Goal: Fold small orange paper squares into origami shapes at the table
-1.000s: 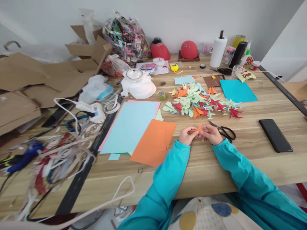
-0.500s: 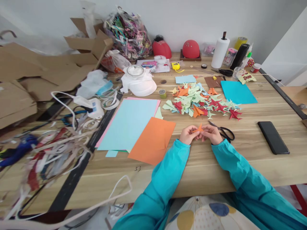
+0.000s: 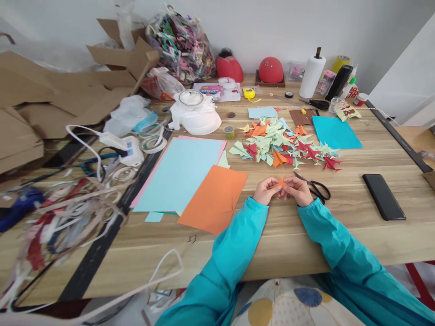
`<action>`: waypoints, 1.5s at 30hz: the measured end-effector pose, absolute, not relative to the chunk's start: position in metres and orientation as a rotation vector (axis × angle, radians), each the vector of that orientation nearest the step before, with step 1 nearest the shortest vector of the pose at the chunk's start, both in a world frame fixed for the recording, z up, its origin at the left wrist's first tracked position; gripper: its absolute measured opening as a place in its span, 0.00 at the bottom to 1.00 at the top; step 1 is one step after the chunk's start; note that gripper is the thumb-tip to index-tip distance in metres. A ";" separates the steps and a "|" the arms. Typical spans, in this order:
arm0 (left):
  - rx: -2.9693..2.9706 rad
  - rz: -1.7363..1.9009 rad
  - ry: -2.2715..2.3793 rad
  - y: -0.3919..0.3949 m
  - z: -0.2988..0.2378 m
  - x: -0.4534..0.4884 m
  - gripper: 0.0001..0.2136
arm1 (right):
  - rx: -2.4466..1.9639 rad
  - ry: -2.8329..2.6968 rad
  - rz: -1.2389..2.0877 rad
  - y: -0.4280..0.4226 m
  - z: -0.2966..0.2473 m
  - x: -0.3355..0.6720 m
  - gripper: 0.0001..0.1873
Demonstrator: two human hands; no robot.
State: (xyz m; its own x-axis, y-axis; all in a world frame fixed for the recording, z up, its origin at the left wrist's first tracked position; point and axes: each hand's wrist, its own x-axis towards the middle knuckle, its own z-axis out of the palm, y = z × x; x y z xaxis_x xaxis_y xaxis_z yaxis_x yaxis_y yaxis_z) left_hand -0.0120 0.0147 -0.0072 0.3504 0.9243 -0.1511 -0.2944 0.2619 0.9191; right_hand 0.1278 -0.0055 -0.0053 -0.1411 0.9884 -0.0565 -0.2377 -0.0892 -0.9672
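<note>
Between both hands is a small folded orange paper plane (image 3: 282,182), its pointed fin sticking up. My left hand (image 3: 264,190) pinches it from the left and my right hand (image 3: 299,191) from the right; the undersides of the fingers are partly hidden. Black-handled scissors (image 3: 318,190) lie just beside my right hand, their blades partly behind it. Beyond the hands spreads a heap of folded paper planes (image 3: 272,140) in green, red, orange and blue. An orange paper sheet (image 3: 214,199) lies left of my left hand, overlapping a light blue sheet (image 3: 180,176).
A black phone (image 3: 384,197) lies at the right. Turquoise paper (image 3: 336,132) sits past the heap. Tape rolls, a yellow tape measure (image 3: 249,93) and a white bottle-like roll (image 3: 312,74) stand toward the wall. Tangled cords, a power strip (image 3: 124,147) and cardboard (image 3: 68,95) crowd the left.
The whole view has shifted slightly. Both hands keep their pinch on the orange paper plane, with hardly any visible movement of the fingers.
</note>
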 end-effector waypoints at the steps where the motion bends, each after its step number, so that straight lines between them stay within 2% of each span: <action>1: 0.941 0.966 0.822 0.015 -0.008 -0.012 0.17 | -1.013 -1.081 1.464 -0.005 -0.005 0.128 0.16; 8: 0.906 1.027 0.848 0.013 -0.006 -0.010 0.13 | -1.055 -1.044 1.441 -0.005 -0.002 0.125 0.13; 16: 0.749 0.985 0.760 0.013 -0.006 -0.009 0.11 | -0.989 -1.003 1.480 -0.003 -0.015 0.128 0.05; 25: 0.833 1.045 0.753 0.012 -0.011 -0.007 0.17 | -0.895 -0.904 1.522 -0.002 -0.008 0.125 0.11; 32: 0.897 1.043 0.775 0.013 -0.007 -0.009 0.15 | -0.879 -0.961 1.548 -0.004 -0.005 0.124 0.14; 35: 0.883 1.046 0.786 0.013 -0.004 -0.011 0.13 | -0.881 -0.973 1.537 -0.004 -0.008 0.124 0.13; 40: 0.758 1.017 0.709 0.011 -0.005 -0.010 0.10 | -0.889 -0.942 1.478 -0.004 -0.009 0.124 0.05; 45: 0.647 0.989 0.700 0.012 -0.003 -0.009 0.11 | -0.909 -0.916 1.476 -0.004 -0.008 0.124 0.06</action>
State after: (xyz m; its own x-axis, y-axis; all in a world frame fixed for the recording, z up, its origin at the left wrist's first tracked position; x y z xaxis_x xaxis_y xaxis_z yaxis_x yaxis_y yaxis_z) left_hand -0.0092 0.0118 -0.0034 0.3748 0.8989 -0.2271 -0.5130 0.4051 0.7568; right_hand 0.1237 -0.0038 -0.0077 -0.0838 0.9953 -0.0493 -0.3975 -0.0788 -0.9142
